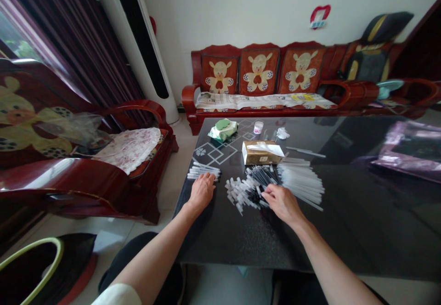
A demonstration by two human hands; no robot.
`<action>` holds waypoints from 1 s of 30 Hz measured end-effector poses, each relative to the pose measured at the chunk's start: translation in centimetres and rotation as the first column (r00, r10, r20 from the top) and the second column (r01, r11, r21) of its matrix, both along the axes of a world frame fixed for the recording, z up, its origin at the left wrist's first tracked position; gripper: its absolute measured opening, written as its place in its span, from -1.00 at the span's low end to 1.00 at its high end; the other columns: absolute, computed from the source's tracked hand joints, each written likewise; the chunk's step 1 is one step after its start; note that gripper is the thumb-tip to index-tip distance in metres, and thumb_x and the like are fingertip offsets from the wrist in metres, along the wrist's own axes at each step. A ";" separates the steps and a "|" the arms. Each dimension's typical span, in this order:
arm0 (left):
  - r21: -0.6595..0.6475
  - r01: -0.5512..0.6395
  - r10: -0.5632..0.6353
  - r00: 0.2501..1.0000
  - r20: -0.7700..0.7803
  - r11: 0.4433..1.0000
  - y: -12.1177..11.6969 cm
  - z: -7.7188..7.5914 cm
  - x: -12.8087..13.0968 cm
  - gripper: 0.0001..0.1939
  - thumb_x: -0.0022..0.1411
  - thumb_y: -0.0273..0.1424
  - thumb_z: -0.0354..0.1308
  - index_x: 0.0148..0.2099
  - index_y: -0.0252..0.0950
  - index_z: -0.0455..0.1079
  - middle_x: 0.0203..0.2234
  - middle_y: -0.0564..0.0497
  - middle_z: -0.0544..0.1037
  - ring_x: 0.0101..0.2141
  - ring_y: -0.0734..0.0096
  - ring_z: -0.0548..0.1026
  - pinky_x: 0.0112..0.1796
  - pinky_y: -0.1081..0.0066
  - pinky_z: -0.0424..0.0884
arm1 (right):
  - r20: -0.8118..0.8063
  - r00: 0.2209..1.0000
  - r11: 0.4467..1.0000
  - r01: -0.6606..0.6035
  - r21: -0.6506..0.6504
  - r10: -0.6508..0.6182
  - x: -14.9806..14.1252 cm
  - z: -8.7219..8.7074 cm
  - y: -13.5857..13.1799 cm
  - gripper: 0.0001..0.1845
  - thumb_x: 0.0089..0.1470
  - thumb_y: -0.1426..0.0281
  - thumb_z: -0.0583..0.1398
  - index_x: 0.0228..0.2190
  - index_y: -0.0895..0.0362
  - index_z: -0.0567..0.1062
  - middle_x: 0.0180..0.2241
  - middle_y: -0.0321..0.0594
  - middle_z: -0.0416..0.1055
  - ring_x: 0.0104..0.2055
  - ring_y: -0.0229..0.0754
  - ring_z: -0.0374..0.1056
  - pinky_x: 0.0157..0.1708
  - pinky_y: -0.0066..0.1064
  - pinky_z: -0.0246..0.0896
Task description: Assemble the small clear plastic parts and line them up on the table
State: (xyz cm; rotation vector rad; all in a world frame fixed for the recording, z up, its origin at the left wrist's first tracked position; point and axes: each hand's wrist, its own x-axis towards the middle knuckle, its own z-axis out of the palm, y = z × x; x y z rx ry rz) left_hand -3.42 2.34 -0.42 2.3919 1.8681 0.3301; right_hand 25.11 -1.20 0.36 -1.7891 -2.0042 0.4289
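Observation:
My left hand (202, 189) rests at the near end of a small row of white pen-like tubes (204, 169), with its fingers bent loosely over them. My right hand (279, 199) has thumb and forefinger pinched at the edge of the small black pieces (254, 195); whatever is between the fingertips is too small to make out. Between my hands lies a heap of short white caps (237, 190). Thin dark refill-like sticks (264, 175) lie just beyond my right hand. A fan of long translucent white tubes (301, 180) spreads to its right.
Behind the piles on the dark glossy table (344, 231) stand a brown-and-white box (262, 153), a green wipes pack (223, 130), a small white tub (258, 127) and crumpled white paper (282, 133). A shiny purple package (409, 151) lies at right. Wooden seats surround the far and left sides.

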 end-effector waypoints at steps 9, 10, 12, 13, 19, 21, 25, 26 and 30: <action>-0.002 0.004 -0.004 0.998 -0.057 1.000 0.6 -0.3 -0.3 -0.86 0.22 -0.50 0.04 -0.17 -0.26 0.38 -0.25 -0.09 0.45 -0.20 0.22 0.40 -0.11 0.31 0.27 | -0.035 0.999 1.000 -0.019 0.021 0.020 -0.3 0.4 -0.2 -0.75 0.11 0.25 0.09 -0.47 0.08 0.47 -0.56 -0.28 0.47 -0.52 -0.22 0.35 -0.48 -0.46 0.04; 0.004 0.008 -0.008 0.998 -0.057 1.000 0.7 -0.2 -0.4 -0.87 0.21 -0.50 0.05 -0.19 -0.27 0.37 -0.25 -0.10 0.45 -0.20 0.22 0.40 -0.11 0.31 0.26 | -0.038 0.999 0.999 -0.025 0.024 0.026 -0.3 0.5 -0.2 -0.75 0.11 0.25 0.08 -0.47 0.08 0.47 -0.56 -0.28 0.47 -0.53 -0.23 0.34 -0.48 -0.46 0.04; 0.003 0.017 -0.017 0.998 -0.057 1.000 0.7 -0.1 -0.3 -0.88 0.21 -0.51 0.05 -0.21 -0.28 0.37 -0.27 -0.10 0.46 -0.19 0.21 0.40 -0.09 0.31 0.25 | -0.049 0.998 0.999 -0.037 0.037 0.039 -0.4 0.5 -0.2 -0.76 0.11 0.26 0.08 -0.47 0.09 0.47 -0.55 -0.28 0.47 -0.53 -0.23 0.34 -0.48 -0.46 0.05; -0.003 0.023 -0.023 0.998 -0.058 1.000 0.7 -0.1 -0.3 -0.88 0.22 -0.52 0.04 -0.22 -0.28 0.37 -0.28 -0.10 0.46 -0.19 0.22 0.40 -0.09 0.31 0.25 | -0.059 0.997 0.998 -0.042 0.043 0.045 -0.4 0.5 -0.3 -0.76 0.11 0.26 0.09 -0.47 0.09 0.47 -0.55 -0.28 0.46 -0.53 -0.23 0.34 -0.48 -0.45 0.05; -0.033 0.080 -0.082 0.995 -0.064 0.996 0.7 -0.2 -0.2 -0.85 0.30 -0.48 -0.04 -0.21 -0.28 0.37 -0.29 -0.11 0.47 -0.23 0.23 0.42 -0.17 0.33 0.25 | -0.269 0.960 0.996 -0.089 -0.019 0.081 -0.6 0.4 -0.4 -0.76 0.10 0.26 0.10 -0.48 0.12 0.46 -0.63 -0.30 0.41 -0.57 -0.25 0.33 -0.51 -0.47 0.12; -0.034 0.080 -0.082 0.995 -0.051 0.996 0.6 -0.3 -0.3 -0.84 0.31 -0.47 -0.05 -0.21 -0.28 0.36 -0.30 -0.10 0.47 -0.25 0.24 0.42 -0.20 0.34 0.24 | -0.368 0.925 0.990 -0.129 -0.062 0.097 -0.8 0.5 -0.4 -0.74 0.10 0.25 0.11 -0.49 0.14 0.45 -0.65 -0.31 0.39 -0.62 -0.28 0.30 -0.56 -0.49 0.12; 0.014 0.144 -0.145 0.989 0.039 0.989 -0.1 0.4 0.3 -0.84 0.34 -0.45 -0.09 -0.19 -0.27 0.33 -0.33 -0.04 0.46 -0.32 0.30 0.42 -0.25 0.36 0.23 | -0.511 0.854 0.971 -0.196 -0.139 0.099 -1.3 0.7 -0.6 -0.70 0.11 0.21 0.11 -0.49 0.17 0.45 -0.63 -0.29 0.42 -0.71 -0.35 0.22 -0.68 -0.53 0.07; 0.042 0.179 -0.182 0.981 0.072 0.983 -0.3 0.7 0.7 -0.84 0.35 -0.44 -0.09 -0.18 -0.26 0.32 -0.33 -0.03 0.46 -0.33 0.31 0.41 -0.26 0.37 0.23 | -0.543 0.834 0.964 -0.216 -0.154 0.100 -1.4 0.7 -0.6 -0.69 0.11 0.20 0.11 -0.48 0.18 0.45 -0.63 -0.28 0.43 -0.72 -0.36 0.22 -0.69 -0.54 0.06; 0.148 0.330 -0.352 0.922 0.164 0.932 -1.7 1.8 2.6 -0.85 0.37 -0.41 -0.07 -0.16 -0.24 0.33 -0.33 0.01 0.44 -0.28 0.34 0.40 -0.19 0.37 0.23 | -0.648 0.757 0.922 -0.309 -0.235 0.088 -2.3 0.1 -0.8 -0.61 0.15 0.13 0.07 -0.43 0.20 0.45 -0.62 -0.26 0.44 -0.73 -0.37 0.23 -0.75 -0.58 -0.02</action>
